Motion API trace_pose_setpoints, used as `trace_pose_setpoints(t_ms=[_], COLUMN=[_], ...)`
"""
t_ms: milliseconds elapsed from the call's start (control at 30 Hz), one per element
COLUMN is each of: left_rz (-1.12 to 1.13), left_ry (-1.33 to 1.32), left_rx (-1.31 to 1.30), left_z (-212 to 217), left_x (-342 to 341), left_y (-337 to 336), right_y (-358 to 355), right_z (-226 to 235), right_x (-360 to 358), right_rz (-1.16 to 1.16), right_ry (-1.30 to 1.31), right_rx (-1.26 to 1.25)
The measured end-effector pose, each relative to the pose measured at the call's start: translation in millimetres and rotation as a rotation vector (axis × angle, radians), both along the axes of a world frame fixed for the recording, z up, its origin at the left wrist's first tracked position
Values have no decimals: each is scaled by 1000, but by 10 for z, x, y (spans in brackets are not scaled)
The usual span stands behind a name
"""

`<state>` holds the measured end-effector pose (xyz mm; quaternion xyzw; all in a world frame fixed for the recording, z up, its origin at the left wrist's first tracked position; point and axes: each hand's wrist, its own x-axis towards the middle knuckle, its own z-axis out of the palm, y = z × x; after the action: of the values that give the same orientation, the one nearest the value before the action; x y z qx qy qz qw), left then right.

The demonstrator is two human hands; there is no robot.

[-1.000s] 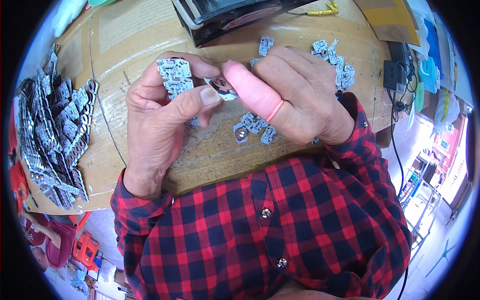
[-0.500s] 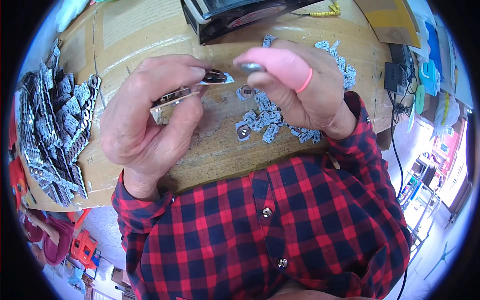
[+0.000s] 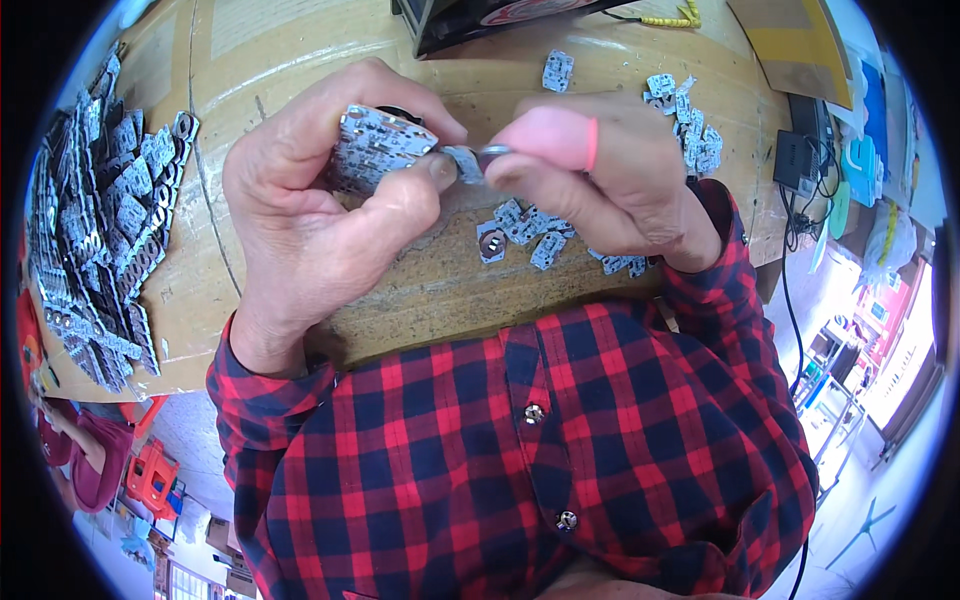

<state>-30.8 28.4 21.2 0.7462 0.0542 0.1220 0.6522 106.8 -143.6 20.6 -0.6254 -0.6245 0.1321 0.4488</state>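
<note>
My left hand (image 3: pixel 300 205) is closed on a strip of small white circuit boards (image 3: pixel 380 145), its printed component side tilted up. A dark round part shows behind the strip's upper edge. One small board end (image 3: pixel 464 165) sticks out past my left thumb toward the right hand. My right hand (image 3: pixel 630 180) wears a pink finger cot (image 3: pixel 548 138) on the index finger. Between that finger and the thumb it pinches a round silvery disc like a coin cell (image 3: pixel 492 153), close against the board end. Whether disc and board touch, I cannot tell.
At the left lies a big heap of circuit board strips (image 3: pixel 110 220). Loose small boards (image 3: pixel 530 225) lie below my right hand, more (image 3: pixel 690 125) at the right. A black fan-like box (image 3: pixel 470 25) stands at the back. Black adapters with cables (image 3: pixel 800 160) sit at the right edge.
My left hand has turned the strip from edge-on to showing its flat face. The right hand has brought the disc down and left, up to the board end.
</note>
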Motion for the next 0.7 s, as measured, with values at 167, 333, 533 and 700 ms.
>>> trace_pose_setpoints(t_ms=[167, 333, 533, 700], left_rz=[-61, 89, 205, 243], left_ry=[-26, 93, 136, 224], left_rx=[23, -280, -527, -564], left_z=[-24, -39, -46, -34], left_x=[-5, -4, 5, 35], left_y=[9, -93, -219, -224], right_y=[18, 13, 27, 28], right_z=[-117, -49, -51, -31], right_x=[-64, -82, -106, -44], right_rz=[116, -5, -97, -68], right_ry=[6, 47, 62, 151], right_rx=[-33, -72, -105, -231])
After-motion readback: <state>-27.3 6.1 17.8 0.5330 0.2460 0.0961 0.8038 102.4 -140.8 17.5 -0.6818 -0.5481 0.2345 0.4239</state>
